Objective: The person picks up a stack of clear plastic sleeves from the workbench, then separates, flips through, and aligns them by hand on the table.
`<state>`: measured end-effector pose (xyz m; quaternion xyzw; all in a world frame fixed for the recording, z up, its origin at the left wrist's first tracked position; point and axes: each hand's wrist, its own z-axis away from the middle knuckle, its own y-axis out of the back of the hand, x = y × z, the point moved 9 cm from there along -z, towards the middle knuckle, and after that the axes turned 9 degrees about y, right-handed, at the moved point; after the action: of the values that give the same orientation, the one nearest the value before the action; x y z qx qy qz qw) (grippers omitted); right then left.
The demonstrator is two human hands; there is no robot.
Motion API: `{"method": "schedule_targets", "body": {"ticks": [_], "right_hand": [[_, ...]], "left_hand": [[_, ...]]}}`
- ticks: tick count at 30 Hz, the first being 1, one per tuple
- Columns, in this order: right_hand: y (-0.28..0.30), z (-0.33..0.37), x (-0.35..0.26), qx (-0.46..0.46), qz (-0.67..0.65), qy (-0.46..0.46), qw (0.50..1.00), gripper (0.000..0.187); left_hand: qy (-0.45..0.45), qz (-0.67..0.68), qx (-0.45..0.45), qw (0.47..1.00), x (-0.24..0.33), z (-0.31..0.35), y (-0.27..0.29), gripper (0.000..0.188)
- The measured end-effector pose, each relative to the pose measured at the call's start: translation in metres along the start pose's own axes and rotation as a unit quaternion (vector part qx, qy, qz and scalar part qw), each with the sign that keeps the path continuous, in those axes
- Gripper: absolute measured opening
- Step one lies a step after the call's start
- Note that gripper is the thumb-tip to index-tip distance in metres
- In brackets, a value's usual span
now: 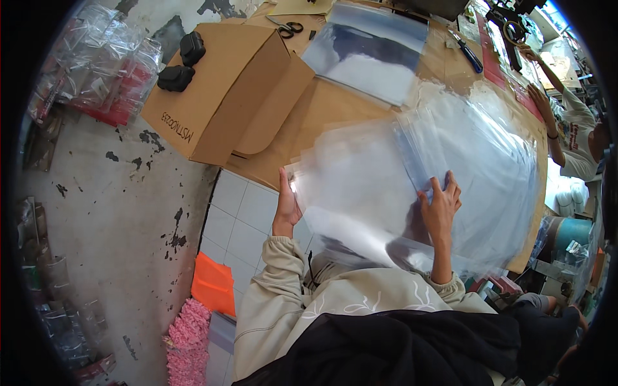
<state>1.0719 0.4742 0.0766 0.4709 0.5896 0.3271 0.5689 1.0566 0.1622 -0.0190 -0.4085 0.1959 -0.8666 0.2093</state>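
A fanned stack of clear plastic sheets (360,174) reaches from my left hand toward the middle of the table. My left hand (288,204) grips its left edge, thumb on top and the other fingers mostly hidden beneath. My right hand (440,204) rests on the sheets' right part with its fingers apart and slightly bent. Under and beyond it spreads a larger pile of clear plastic sheets (492,174), loosely overlapping. Whether these are plain sheets or bags, I cannot tell.
A cardboard box (219,83) with two black cases (183,67) stands left on the brown-covered table (322,106). Farther back lie scissors (286,27), a flat plastic stack (367,51) and a blue-handled cutter (468,53). Another person's arms (547,103) work at the right.
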Motion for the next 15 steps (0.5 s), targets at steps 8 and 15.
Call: {"method": "schedule_targets", "body": {"ticks": [8, 15], "right_hand": [[-0.007, -0.016, 0.002, -0.052, -0.107, 0.045, 0.992, 0.030], [-0.022, -0.014, -0.010, -0.111, -0.249, 0.020, 0.962, 0.041]], "left_hand": [[0.006, 0.020, -0.069, 0.997, 0.003, 0.006, -0.022, 0.061], [-0.023, 0.038, -0.053, 0.998, 0.008, 0.003, -0.015, 0.055]]}}
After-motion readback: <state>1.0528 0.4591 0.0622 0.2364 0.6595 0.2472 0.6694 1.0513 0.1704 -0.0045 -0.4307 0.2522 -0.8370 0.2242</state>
